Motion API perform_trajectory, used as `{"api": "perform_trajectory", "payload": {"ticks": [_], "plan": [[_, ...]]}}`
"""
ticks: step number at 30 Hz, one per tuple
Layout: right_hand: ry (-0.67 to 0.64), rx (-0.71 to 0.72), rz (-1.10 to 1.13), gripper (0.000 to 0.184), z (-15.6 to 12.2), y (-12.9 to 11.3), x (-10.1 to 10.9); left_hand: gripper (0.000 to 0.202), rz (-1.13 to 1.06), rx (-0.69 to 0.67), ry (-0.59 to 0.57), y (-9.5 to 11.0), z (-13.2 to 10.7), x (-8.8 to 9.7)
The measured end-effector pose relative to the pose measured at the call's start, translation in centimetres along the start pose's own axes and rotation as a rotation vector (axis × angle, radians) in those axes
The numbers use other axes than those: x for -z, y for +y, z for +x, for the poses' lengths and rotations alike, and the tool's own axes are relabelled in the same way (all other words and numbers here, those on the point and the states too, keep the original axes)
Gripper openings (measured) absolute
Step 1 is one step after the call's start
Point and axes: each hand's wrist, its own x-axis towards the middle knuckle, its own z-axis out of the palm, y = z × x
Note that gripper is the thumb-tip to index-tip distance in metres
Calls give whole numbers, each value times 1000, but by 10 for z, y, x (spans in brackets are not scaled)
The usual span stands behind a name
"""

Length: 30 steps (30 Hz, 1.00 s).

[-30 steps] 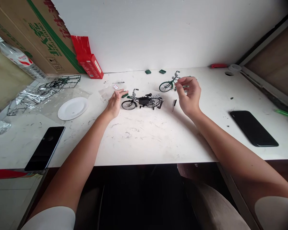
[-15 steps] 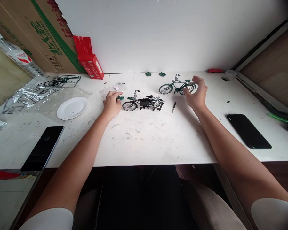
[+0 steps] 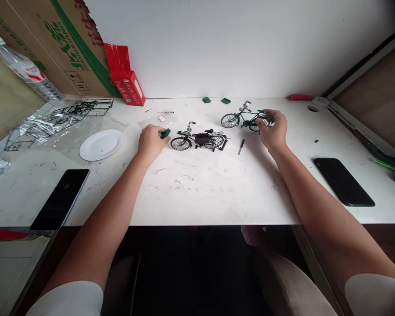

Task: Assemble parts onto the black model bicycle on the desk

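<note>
My left hand point(image 3: 150, 142) pinches a small dark green plastic piece point(image 3: 165, 133) just above the table, left of a black model bicycle point(image 3: 202, 138). That bicycle stands upright with silver handlebars, and another green part point(image 3: 182, 132) lies behind its front wheel. Farther back and to the right is a green model bicycle point(image 3: 230, 120), also upright. Around its rear wheel and rack, the thumb and fingers of my right hand point(image 3: 275, 130) are closed, hiding part of the back end. A small black screwdriver-like tool point(image 3: 241, 146) lies between the bicycles and my right forearm.
Two green pieces point(image 3: 206, 100) lie near the wall. At left are a white paper plate point(image 3: 101, 145), part frames point(image 3: 82, 112), a plastic bottle point(image 3: 26, 68) and a red box point(image 3: 131, 90). Phones lie at left point(image 3: 61, 197) and right point(image 3: 344, 181). The table's front edge point(image 3: 213, 225) is near.
My left hand has lifted the green piece slightly off the table. My right fingers have closed in from apart onto the rear of the green bicycle. The view has shifted a little.
</note>
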Motion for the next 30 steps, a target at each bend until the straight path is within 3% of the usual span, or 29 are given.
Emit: {"api": "perform_trajectory", "payload": {"ticks": [6, 11, 14, 19, 25, 30], "plan": [[43, -55, 123, 29, -1, -15, 1, 10, -119, 30, 145, 3, -1, 3], [362, 141, 326, 50, 1, -33, 10, 17, -395, 55, 260, 7, 4, 2], [466, 206, 392, 61, -2, -61, 16, 20, -559, 0, 272, 13, 4, 4], [560, 298, 467, 50, -25, -125, 34, 25, -649, -104, 349, 31, -4, 13], [465, 495, 491, 36, -80, -177, 50, 51, -836, -162, 350, 43, -9, 17], [85, 597, 556, 18, -109, -186, 43, 40, -1043, -97, 242, 36, 0, 28]]}}
